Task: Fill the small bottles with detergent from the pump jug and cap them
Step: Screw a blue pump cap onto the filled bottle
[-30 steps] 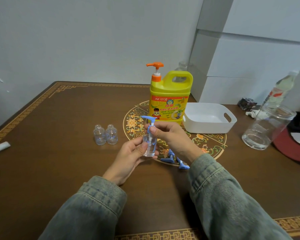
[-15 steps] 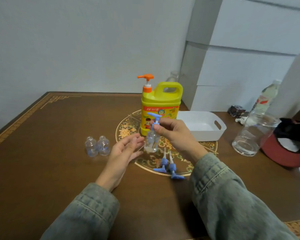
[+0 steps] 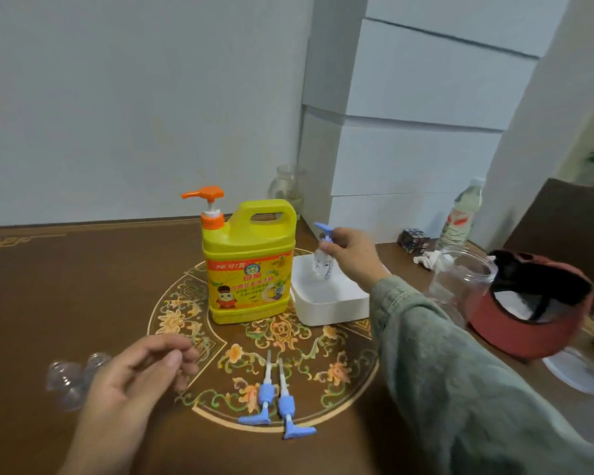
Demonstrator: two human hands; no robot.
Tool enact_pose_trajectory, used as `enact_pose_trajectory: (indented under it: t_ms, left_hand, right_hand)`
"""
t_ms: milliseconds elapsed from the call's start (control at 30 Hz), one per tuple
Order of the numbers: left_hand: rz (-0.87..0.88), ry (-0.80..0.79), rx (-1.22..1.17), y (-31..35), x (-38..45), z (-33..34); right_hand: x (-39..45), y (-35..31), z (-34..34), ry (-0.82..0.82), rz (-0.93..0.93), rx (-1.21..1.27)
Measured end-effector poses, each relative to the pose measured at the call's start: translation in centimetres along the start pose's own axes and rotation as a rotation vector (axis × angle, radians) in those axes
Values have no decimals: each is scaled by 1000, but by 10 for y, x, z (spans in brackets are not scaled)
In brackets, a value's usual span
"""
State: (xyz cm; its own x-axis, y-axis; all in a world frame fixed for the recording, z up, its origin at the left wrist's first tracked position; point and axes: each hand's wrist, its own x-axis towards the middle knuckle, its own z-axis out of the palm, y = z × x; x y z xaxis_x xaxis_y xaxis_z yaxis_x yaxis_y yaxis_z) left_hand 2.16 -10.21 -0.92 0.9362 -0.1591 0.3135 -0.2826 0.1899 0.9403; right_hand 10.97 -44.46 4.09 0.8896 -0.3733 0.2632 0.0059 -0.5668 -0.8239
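Observation:
My right hand (image 3: 352, 257) grips a small clear bottle (image 3: 321, 265) by its neck, under its blue pump cap, and holds it over the white bin (image 3: 326, 308). The yellow detergent jug (image 3: 249, 265) with an orange pump stands just left of the bin. My left hand (image 3: 131, 375) hovers low over the table with loosely curled fingers, holding nothing. Partly behind it stand two small uncapped clear bottles (image 3: 64, 380). Two loose blue pump caps (image 3: 275, 406) lie on the table's round ornament between my arms.
A large clear jar (image 3: 460, 282) and a red cap (image 3: 535, 313) sit right of the bin. A water bottle (image 3: 462, 214), a small cube (image 3: 414, 240) and a crumpled tissue are at the far right. A glass jar (image 3: 285, 186) stands behind the jug by the wall.
My right hand has carried the capped bottle away from the left hand, rightward and farther back, to above the white bin. The left hand let go and dropped toward the table.

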Motion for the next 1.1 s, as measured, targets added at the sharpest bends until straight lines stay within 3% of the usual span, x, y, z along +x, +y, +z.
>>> enact_pose_trajectory:
  t_ms: [233,700,900,1100]
  left_hand:
    - [-29,-8,52,-13,-1,-11]
    - [-110,4,40,-24,1,-12]
    - [-122,-18,19,-20,2,-1]
    - [-41,-37,139,-9,-11,-1]
  right_hand:
    - [16,22,49,-117,48,-77]
    - [14,26,49,-124,14,-87]
    - [7,-2,17,60,-39,-136]
    - [-87,-42,19,224,-99,27]
